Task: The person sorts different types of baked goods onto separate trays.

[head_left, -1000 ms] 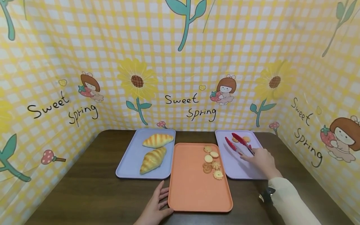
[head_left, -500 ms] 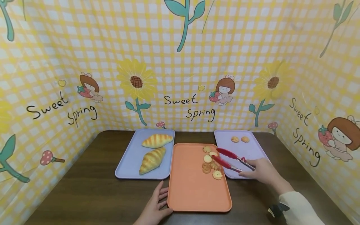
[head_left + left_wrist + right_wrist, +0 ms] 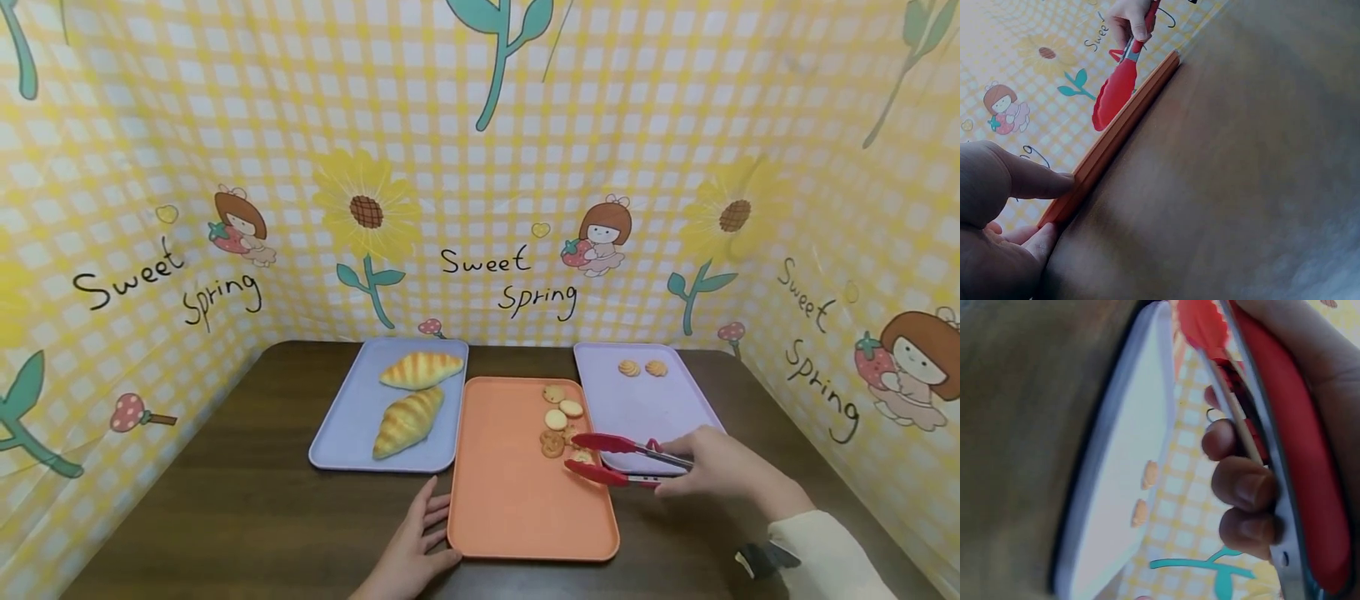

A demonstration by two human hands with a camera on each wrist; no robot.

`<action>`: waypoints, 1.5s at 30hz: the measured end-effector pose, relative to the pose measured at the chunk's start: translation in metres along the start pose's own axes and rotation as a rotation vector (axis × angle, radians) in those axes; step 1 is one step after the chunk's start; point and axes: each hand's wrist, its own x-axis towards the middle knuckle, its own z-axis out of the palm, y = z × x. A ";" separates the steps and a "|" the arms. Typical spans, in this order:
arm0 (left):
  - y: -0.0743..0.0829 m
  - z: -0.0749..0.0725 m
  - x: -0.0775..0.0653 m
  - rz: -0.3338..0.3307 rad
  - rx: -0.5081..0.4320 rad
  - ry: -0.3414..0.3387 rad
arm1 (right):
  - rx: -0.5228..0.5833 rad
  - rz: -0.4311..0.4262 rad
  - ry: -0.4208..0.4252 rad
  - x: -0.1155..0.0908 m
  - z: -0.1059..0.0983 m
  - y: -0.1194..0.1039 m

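Observation:
My right hand (image 3: 723,471) grips red-tipped metal tongs (image 3: 630,479) at the right side of the orange tray (image 3: 517,512). The tongs' ends stand apart around a pale, ruffled cookie (image 3: 581,457) and partly cover the cookies there. Several cookies, among them a pretzel-shaped one (image 3: 552,444) and a plain round one (image 3: 556,419), lie along that tray's right side. My left hand (image 3: 412,542) rests at the tray's near left corner, its fingers extended; in the left wrist view the thumb (image 3: 1041,178) touches the rim.
A lilac tray (image 3: 630,408) at the right bears two swirled cookies (image 3: 642,367). On the left, a blue tray (image 3: 348,425) holds two croissants (image 3: 408,421). The brown table (image 3: 225,483) meets checked cloth walls (image 3: 480,183) at its back and sides.
The tongs have swung from above the two swirled cookies on the lilac tray, left and nearer, down over the orange tray's cookies. The left hand has stayed at the tray.

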 end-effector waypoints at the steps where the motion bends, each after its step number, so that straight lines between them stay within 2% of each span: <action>1: 0.000 0.000 0.000 -0.002 -0.001 -0.002 | -0.012 -0.006 -0.008 0.001 -0.002 -0.002; 8: -0.003 -0.002 0.000 0.012 -0.011 -0.002 | -0.087 -0.005 -0.084 0.010 -0.021 -0.022; 11: -0.003 -0.002 0.000 0.008 -0.006 -0.002 | -0.135 0.014 -0.092 0.013 -0.026 -0.029; 15: -0.001 -0.001 0.001 0.003 -0.001 0.002 | -0.153 -0.007 -0.095 0.014 -0.029 -0.036; 18: 0.000 -0.001 0.002 0.010 0.001 0.007 | -0.137 -0.036 -0.099 0.012 -0.027 -0.037; 29: -0.002 -0.001 0.001 0.023 -0.012 0.008 | -0.161 -0.045 -0.058 0.000 -0.018 -0.034; 40: -0.001 -0.001 -0.001 0.021 0.002 0.010 | -0.059 -0.003 -0.060 -0.009 0.001 -0.036; 45: -0.002 -0.001 -0.001 0.025 -0.005 0.009 | -0.044 -0.022 -0.049 -0.015 0.005 -0.038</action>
